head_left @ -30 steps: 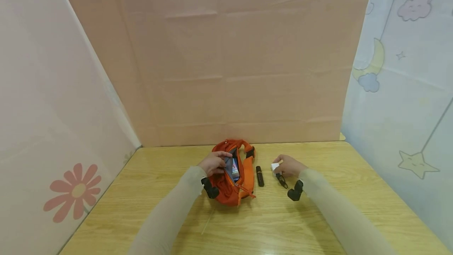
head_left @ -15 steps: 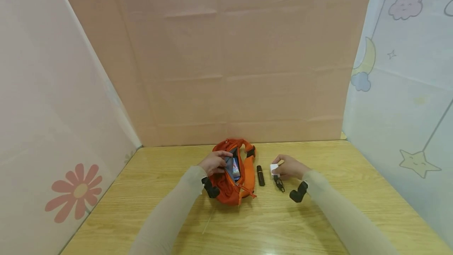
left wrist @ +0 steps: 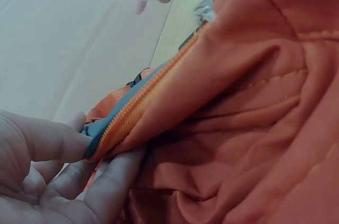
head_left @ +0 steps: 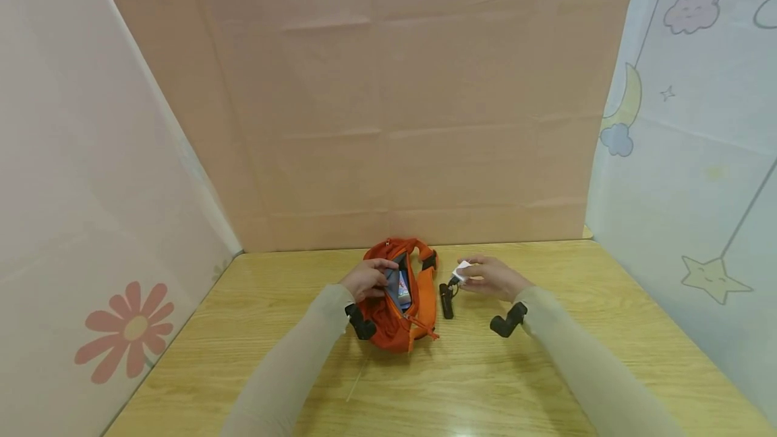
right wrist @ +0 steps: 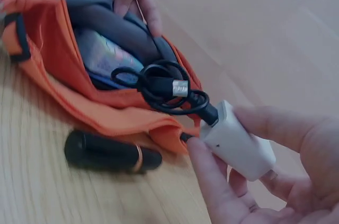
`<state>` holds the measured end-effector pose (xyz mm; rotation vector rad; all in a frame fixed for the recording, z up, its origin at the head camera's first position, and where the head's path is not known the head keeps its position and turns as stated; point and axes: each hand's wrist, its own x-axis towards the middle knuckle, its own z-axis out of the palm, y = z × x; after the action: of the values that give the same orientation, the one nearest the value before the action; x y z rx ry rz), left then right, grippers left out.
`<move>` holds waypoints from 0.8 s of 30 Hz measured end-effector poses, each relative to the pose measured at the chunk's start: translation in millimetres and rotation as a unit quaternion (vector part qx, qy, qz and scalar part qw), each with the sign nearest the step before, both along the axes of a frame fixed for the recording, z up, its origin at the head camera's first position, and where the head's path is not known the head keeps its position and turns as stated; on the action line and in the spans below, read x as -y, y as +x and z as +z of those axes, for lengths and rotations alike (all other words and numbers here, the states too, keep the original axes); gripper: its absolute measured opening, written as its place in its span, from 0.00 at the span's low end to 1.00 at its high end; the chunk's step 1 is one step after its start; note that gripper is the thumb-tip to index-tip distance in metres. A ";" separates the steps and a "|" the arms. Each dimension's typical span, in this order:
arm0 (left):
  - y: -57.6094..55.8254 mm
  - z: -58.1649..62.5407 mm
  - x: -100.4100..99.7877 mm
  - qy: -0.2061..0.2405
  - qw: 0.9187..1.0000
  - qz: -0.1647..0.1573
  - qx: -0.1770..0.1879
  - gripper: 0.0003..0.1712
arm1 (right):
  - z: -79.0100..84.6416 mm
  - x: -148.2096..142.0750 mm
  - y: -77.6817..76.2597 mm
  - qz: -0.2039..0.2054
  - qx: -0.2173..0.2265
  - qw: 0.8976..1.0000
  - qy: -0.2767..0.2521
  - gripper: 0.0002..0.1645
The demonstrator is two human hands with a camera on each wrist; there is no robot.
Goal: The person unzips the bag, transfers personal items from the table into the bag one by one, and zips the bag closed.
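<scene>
An orange waist bag (head_left: 388, 336) lies unzipped on the table, its grey lining showing. My left hand (head_left: 364, 280) pinches the zippered edge (left wrist: 124, 121) of its opening between thumb and fingers. Between the thumb and fingers of my right hand (head_left: 496, 278) is a white charger (right wrist: 238, 144), raised to the right of the bag. A coiled black cable (right wrist: 159, 86), plugged into the charger, dangles toward the opening. Inside the bag sits a shiny, pale printed packet (right wrist: 108, 57). A black tube with a gold band (right wrist: 106, 152) lies beside the bag's strap.
The wooden table (head_left: 546, 369) is enclosed by a plain pinkish backdrop (head_left: 425, 86) behind and printed cloth sides. The orange strap with its black buckle (head_left: 429, 261) curves along the bag's right side. A thin pale strip (head_left: 357, 383) lies in front of the bag.
My right hand has lifted the charger and moved it left toward the bag, its cable now hanging over the black tube. The left hand stays on the bag's edge.
</scene>
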<state>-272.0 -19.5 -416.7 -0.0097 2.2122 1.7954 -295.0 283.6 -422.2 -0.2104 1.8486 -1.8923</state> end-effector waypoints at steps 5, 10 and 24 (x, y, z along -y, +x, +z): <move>10.0 12.8 -3.0 0.001 1.000 -0.001 0.003 0.25 | 3.3 14.5 -2.4 -0.021 0.013 0.999 -0.026 0.28; 9.6 15.5 -2.4 0.004 1.000 0.003 0.009 0.25 | 5.5 29.3 -4.3 -0.052 0.015 0.998 -0.011 0.22; -5.8 -3.4 10.6 0.009 1.000 0.002 0.007 0.25 | -4.7 70.3 -6.5 -0.086 0.048 0.995 -0.015 0.21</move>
<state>-277.8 -30.1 -420.0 -0.0229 2.1895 1.8113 -301.5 213.3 -426.8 0.0313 1.8258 -2.0079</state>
